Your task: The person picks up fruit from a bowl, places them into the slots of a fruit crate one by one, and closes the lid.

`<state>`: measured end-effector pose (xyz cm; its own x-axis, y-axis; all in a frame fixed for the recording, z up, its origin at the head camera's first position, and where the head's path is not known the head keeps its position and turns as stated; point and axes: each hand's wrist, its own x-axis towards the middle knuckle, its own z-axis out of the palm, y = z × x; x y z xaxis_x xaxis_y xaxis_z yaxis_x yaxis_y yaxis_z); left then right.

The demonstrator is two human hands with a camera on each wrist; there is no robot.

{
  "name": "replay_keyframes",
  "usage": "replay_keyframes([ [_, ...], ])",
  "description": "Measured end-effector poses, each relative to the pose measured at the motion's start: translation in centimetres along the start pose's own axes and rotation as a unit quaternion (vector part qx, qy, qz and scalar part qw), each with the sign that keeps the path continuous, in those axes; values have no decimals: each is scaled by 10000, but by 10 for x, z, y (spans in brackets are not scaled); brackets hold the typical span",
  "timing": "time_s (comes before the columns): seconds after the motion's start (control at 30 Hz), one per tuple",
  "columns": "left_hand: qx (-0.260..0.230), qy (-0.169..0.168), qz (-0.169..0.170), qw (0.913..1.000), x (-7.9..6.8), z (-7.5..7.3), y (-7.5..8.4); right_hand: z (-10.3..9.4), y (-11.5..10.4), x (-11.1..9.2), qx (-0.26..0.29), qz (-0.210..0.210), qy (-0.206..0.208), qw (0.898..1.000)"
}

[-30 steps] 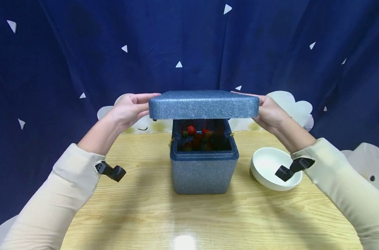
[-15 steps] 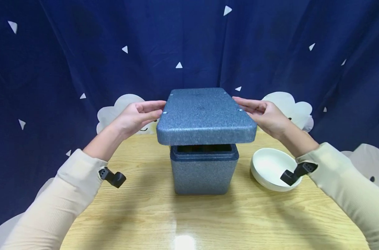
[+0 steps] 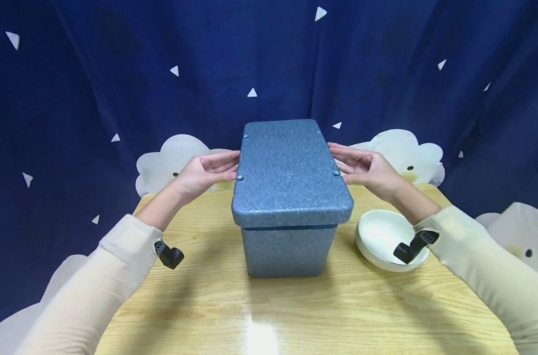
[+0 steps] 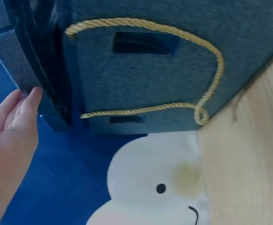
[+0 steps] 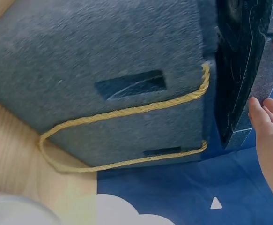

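A speckled blue-grey foam box (image 3: 291,251) stands on the table, its lid (image 3: 291,172) over the top. Both wrist views show a dark gap between the lid and the box's rim. My left hand (image 3: 206,172) touches the lid's left side with fairly straight fingers and thumb; in the left wrist view, this hand's fingertips (image 4: 34,93) meet the lid's edge. On the other side my right hand (image 3: 371,170) touches the lid's right edge in the same way, its fingertips (image 5: 254,105) against it. The inside of the box is hidden.
A white bowl (image 3: 389,239) stands to the right of the box, below my right wrist. Gold rope handles (image 4: 136,110) hang on the box's sides. Behind the wooden table (image 3: 197,305) hangs a dark blue curtain (image 3: 277,59) with white shapes.
The lid has come down and levelled from a raised, tilted position over the box, both hands moving with it. Strawberries seen inside one second ago are now covered.
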<state>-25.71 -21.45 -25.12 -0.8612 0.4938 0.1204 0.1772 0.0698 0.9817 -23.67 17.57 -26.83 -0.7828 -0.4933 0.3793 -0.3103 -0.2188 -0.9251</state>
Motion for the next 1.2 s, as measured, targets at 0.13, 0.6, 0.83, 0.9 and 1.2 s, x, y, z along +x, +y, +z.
replay_keyframes([
  [0.13, -91, -10, 6, 10000, -1, 1, -1, -1, -8, 1, -227, 230, -68, 9995],
  [0.6, -118, -35, 66, 9999, 8, 0, -13, -18, 6, 9, -732, 241, -369, 9963],
  [0.83, -184, -49, 103, 9998, 13, -3, -14, -21, 5, 16, -858, 228, -450, 9950],
  [0.9, -215, -55, 111, 9997, 14, -3, -13, -21, 5, 17, -925, 226, -460, 9944],
  [1.2, 139, -158, 64, 9998, 11, 0, -12, -23, 7, 12, -917, 214, -466, 9945],
])
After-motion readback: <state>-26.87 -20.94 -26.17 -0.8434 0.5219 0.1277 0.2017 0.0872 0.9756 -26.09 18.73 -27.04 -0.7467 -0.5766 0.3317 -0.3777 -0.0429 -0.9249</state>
